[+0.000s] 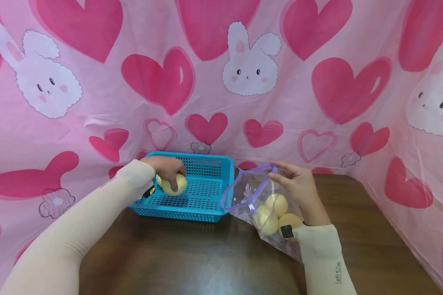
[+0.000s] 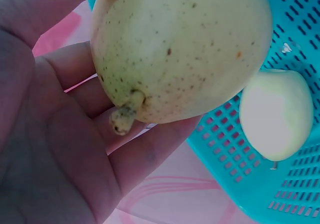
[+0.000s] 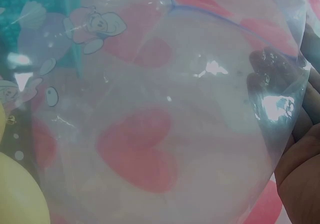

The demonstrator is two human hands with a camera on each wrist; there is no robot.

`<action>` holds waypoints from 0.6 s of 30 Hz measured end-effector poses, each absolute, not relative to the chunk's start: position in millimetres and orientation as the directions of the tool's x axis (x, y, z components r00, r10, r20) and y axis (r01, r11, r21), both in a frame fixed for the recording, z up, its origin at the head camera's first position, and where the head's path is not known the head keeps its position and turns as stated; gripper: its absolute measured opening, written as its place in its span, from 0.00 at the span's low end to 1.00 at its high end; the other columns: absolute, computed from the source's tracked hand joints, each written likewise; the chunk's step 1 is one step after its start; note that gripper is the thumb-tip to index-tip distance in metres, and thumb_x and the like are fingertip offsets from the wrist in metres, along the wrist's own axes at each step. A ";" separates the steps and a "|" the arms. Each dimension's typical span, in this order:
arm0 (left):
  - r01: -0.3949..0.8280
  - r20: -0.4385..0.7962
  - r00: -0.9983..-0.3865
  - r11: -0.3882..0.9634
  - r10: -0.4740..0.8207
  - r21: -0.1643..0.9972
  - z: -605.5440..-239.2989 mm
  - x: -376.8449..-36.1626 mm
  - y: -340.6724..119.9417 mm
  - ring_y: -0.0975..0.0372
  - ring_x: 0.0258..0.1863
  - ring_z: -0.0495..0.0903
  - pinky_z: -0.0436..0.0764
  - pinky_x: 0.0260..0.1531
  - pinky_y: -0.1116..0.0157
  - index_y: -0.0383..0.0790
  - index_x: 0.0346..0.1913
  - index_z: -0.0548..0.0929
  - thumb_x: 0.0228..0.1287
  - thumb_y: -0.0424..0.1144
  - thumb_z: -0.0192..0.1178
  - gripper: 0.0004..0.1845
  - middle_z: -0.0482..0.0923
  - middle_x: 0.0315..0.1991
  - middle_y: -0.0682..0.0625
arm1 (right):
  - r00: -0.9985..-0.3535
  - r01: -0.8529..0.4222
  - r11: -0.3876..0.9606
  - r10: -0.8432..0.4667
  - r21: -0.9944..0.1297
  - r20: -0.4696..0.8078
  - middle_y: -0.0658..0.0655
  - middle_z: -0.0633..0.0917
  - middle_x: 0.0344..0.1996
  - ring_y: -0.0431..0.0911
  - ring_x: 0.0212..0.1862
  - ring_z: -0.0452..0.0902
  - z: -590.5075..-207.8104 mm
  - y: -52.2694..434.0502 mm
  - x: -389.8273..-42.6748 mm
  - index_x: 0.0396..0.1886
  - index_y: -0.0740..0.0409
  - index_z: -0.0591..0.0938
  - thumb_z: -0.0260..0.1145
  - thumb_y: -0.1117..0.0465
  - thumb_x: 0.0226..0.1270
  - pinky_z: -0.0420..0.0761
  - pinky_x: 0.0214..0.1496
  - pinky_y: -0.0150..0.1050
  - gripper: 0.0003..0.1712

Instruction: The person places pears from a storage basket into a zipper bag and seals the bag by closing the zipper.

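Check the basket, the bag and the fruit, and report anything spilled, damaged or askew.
Nothing stands out. The left hand holds a speckled pear over the blue basket, where another pear lies. The right hand holds the clear bag open; its pears remain inside.

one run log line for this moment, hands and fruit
left hand: grips pear over blue basket | right hand: holds clear bag open
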State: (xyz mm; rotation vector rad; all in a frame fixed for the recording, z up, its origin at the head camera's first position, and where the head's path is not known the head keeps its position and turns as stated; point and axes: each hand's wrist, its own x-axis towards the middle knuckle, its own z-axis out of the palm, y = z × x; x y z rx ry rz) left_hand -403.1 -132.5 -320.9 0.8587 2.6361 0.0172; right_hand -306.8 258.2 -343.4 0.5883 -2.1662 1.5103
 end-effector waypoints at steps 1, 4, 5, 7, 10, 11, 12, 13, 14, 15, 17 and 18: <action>0.573 -0.335 -0.744 0.810 0.578 0.126 -320.0 -402.6 -131.0 0.56 0.44 0.74 0.82 0.34 0.61 0.44 0.54 0.83 0.46 0.47 0.78 0.30 0.78 0.42 0.54 | -0.816 -0.569 0.314 -0.097 -0.760 0.571 0.63 0.87 0.38 0.36 0.44 0.83 -343.3 258.5 -306.9 0.51 0.67 0.83 0.74 0.68 0.56 0.80 0.45 0.30 0.21; 0.590 -0.323 -0.734 0.796 0.598 0.133 -317.1 -400.5 -126.4 0.56 0.44 0.74 0.81 0.35 0.62 0.44 0.55 0.83 0.46 0.47 0.78 0.30 0.78 0.43 0.54 | -0.816 -0.569 0.305 -0.098 -0.764 0.569 0.63 0.87 0.39 0.37 0.47 0.82 -343.0 259.0 -307.0 0.52 0.67 0.83 0.74 0.67 0.56 0.79 0.46 0.30 0.22; 0.591 -0.319 -0.733 0.795 0.601 0.138 -316.0 -399.4 -125.0 0.56 0.45 0.74 0.81 0.35 0.62 0.45 0.56 0.82 0.46 0.47 0.78 0.31 0.78 0.44 0.54 | -0.818 -0.566 0.305 -0.099 -0.766 0.566 0.63 0.87 0.39 0.38 0.48 0.82 -343.0 259.1 -307.1 0.52 0.67 0.83 0.74 0.67 0.57 0.79 0.47 0.30 0.22; 0.595 -0.310 -0.729 0.789 0.610 0.153 -313.4 -397.5 -122.0 0.56 0.46 0.73 0.81 0.35 0.62 0.46 0.56 0.82 0.46 0.48 0.78 0.31 0.77 0.45 0.54 | -0.825 -0.558 0.303 -0.097 -0.773 0.557 0.62 0.87 0.40 0.39 0.49 0.82 -342.9 259.3 -307.3 0.52 0.67 0.83 0.74 0.66 0.57 0.79 0.47 0.30 0.22; 0.592 -0.299 -0.730 0.788 0.614 0.170 -309.0 -394.4 -117.2 0.55 0.47 0.73 0.82 0.34 0.61 0.47 0.57 0.82 0.44 0.48 0.78 0.32 0.77 0.46 0.54 | -0.832 -0.548 0.300 -0.099 -0.781 0.546 0.62 0.87 0.41 0.40 0.51 0.81 -342.7 259.4 -307.7 0.53 0.66 0.83 0.74 0.65 0.57 0.78 0.49 0.30 0.23; 0.590 -0.299 -0.732 0.789 0.613 0.174 -307.7 -393.2 -115.5 0.55 0.47 0.73 0.81 0.34 0.61 0.47 0.57 0.82 0.44 0.48 0.78 0.32 0.77 0.46 0.54 | -0.832 -0.548 0.305 -0.100 -0.779 0.546 0.61 0.87 0.40 0.40 0.51 0.81 -342.8 259.5 -307.9 0.53 0.65 0.83 0.74 0.64 0.57 0.78 0.49 0.30 0.23; 0.590 -0.298 -0.731 0.788 0.614 0.177 -306.4 -392.1 -113.7 0.56 0.46 0.73 0.81 0.34 0.61 0.48 0.57 0.82 0.44 0.48 0.78 0.32 0.77 0.46 0.54 | -0.830 -0.550 0.305 -0.100 -0.777 0.548 0.62 0.87 0.40 0.39 0.50 0.81 -343.0 259.7 -308.1 0.53 0.65 0.83 0.74 0.65 0.57 0.78 0.49 0.30 0.22; 0.593 -0.296 -0.728 0.784 0.619 0.180 -305.2 -391.1 -111.8 0.55 0.46 0.74 0.81 0.34 0.61 0.48 0.57 0.82 0.44 0.47 0.78 0.32 0.77 0.45 0.54 | -0.828 -0.553 0.309 -0.101 -0.774 0.551 0.62 0.87 0.40 0.39 0.50 0.81 -343.2 259.8 -308.3 0.53 0.64 0.83 0.74 0.65 0.57 0.78 0.48 0.30 0.22; 0.594 -0.295 -0.728 0.784 0.619 0.182 -304.3 -390.3 -110.2 0.56 0.45 0.74 0.81 0.34 0.62 0.48 0.56 0.82 0.44 0.47 0.78 0.32 0.77 0.45 0.55 | -0.826 -0.557 0.306 -0.103 -0.772 0.555 0.62 0.87 0.39 0.39 0.49 0.82 -343.4 260.0 -308.6 0.53 0.64 0.83 0.74 0.65 0.57 0.79 0.48 0.30 0.22; 0.596 -0.293 -0.725 0.781 0.623 0.187 -303.3 -389.3 -108.8 0.56 0.45 0.74 0.81 0.34 0.62 0.49 0.56 0.82 0.44 0.47 0.78 0.32 0.77 0.44 0.55 | -0.822 -0.562 0.308 -0.104 -0.768 0.560 0.62 0.87 0.39 0.39 0.49 0.82 -343.8 260.2 -308.8 0.52 0.64 0.84 0.74 0.66 0.57 0.79 0.48 0.30 0.22; 0.605 -0.289 -0.715 0.770 0.637 0.201 -301.7 -387.8 -106.3 0.56 0.45 0.74 0.81 0.34 0.62 0.49 0.55 0.82 0.43 0.48 0.78 0.31 0.77 0.44 0.55 | -0.819 -0.568 0.299 -0.105 -0.767 0.565 0.63 0.87 0.38 0.39 0.47 0.82 -344.4 260.3 -309.2 0.52 0.65 0.84 0.73 0.67 0.57 0.79 0.47 0.30 0.21; 0.609 -0.284 -0.710 0.764 0.644 0.212 -300.8 -387.3 -105.2 0.56 0.45 0.74 0.81 0.34 0.62 0.49 0.55 0.82 0.43 0.47 0.78 0.31 0.77 0.44 0.55 | -0.817 -0.571 0.296 -0.107 -0.766 0.567 0.63 0.87 0.39 0.39 0.47 0.83 -344.6 260.3 -309.1 0.52 0.65 0.84 0.73 0.67 0.57 0.79 0.47 0.30 0.21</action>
